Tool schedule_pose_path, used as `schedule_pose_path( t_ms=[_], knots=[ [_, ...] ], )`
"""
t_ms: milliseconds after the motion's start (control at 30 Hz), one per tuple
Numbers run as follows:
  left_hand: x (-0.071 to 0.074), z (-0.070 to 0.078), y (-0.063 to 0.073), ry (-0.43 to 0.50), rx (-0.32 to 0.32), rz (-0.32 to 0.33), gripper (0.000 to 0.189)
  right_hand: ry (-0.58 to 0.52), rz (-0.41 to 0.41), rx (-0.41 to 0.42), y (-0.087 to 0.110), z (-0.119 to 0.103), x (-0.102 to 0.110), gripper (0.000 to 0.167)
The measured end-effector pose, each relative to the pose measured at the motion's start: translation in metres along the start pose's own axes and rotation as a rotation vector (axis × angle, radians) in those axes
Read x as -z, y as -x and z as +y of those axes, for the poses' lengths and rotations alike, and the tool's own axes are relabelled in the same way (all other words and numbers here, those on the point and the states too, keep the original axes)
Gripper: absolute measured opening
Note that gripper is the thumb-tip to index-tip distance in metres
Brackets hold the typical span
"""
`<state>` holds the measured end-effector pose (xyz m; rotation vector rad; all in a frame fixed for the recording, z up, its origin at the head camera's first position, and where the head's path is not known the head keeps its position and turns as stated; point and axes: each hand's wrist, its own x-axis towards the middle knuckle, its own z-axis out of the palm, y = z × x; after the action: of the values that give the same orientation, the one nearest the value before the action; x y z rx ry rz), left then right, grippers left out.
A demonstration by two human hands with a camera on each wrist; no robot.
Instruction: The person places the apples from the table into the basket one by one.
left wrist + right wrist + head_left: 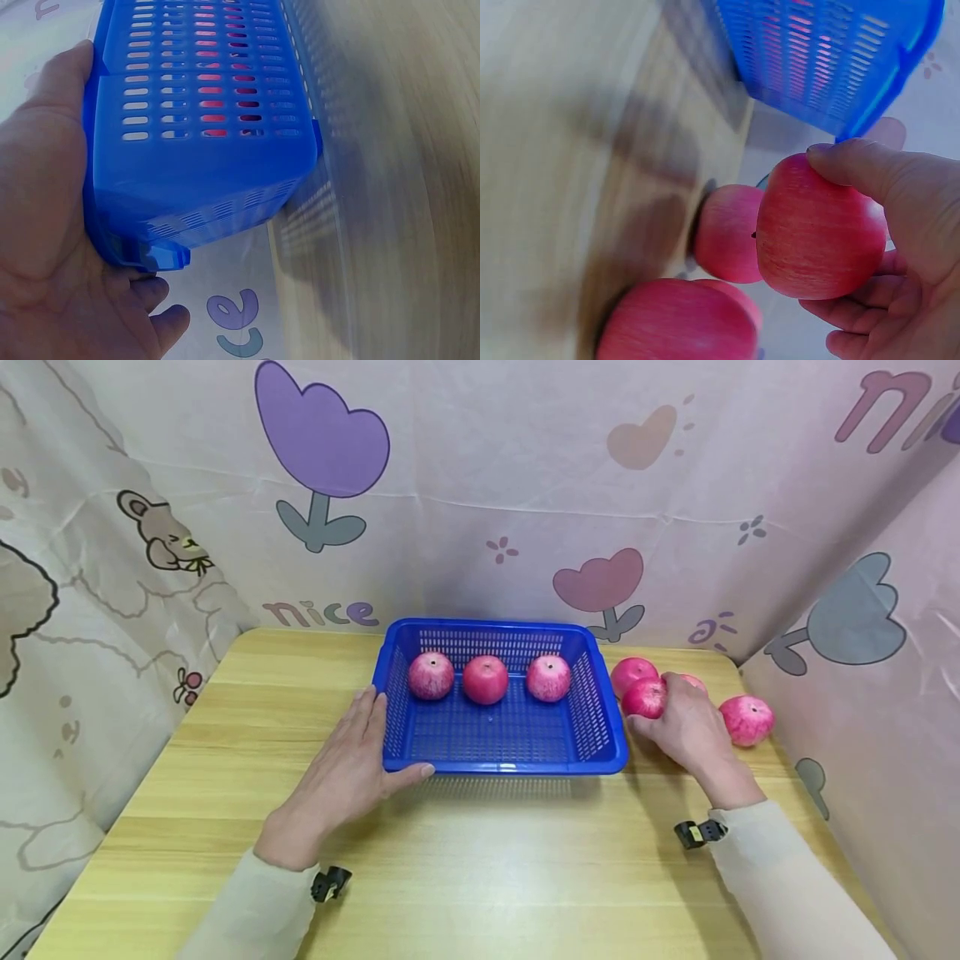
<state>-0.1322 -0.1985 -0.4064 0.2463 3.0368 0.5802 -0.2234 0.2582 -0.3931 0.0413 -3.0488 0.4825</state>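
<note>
A blue plastic basket [491, 768] with slotted walls stands at the back of the table. Three apples sit in a row along its far side: a left apple [431, 676], a middle apple [485, 680] and a right apple [548, 678]. My left hand [345, 768] rests on the basket's front left corner, fingers straight along the rim and thumb across the front edge. To the right of the basket, my right hand [692, 727] grips a red apple [821, 229] between thumb and fingers, raised above the others in the right wrist view.
Around the right hand, an apple [632, 672] lies behind the held one, another [693, 683] is partly hidden by the hand, and a third [746, 720] lies farther right. The wooden table [465, 868] meets a printed curtain [465, 460] at the back and sides.
</note>
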Motion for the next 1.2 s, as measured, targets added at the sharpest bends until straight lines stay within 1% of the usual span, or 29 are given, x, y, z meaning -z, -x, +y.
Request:
schedule_pose_path(
  t_ms=[233,400,567,800,1000,1100,1200],
  knots=[
    [0.0,0.0,-0.002,0.0,-0.005,0.002,0.135,-0.006,0.03,0.012,-0.002,-0.012,0.016,0.091],
    [0.0,-0.001,-0.002,0.003,-0.005,-0.001,0.136,0.016,0.032,0.016,-0.007,-0.026,0.032,0.096],
    [-0.001,0.0,-0.002,0.0,-0.004,-0.001,0.135,0.007,0.01,0.042,-0.01,-0.047,0.044,0.095],
    [-0.002,0.0,-0.002,0.0,0.0,-0.001,0.134,0.015,-0.013,0.126,-0.014,-0.087,0.056,0.084],
    [-0.001,0.0,-0.002,-0.004,-0.008,0.004,0.134,-0.004,-0.034,0.211,-0.018,-0.121,0.054,0.079],
    [-0.001,-0.001,-0.002,0.0,-0.013,-0.001,0.135,-0.001,-0.054,0.253,-0.022,-0.137,0.046,0.079],
    [-0.001,-0.001,-0.002,0.004,-0.009,-0.005,0.136,0.006,-0.078,0.319,-0.027,-0.152,0.036,0.078]
  ],
)
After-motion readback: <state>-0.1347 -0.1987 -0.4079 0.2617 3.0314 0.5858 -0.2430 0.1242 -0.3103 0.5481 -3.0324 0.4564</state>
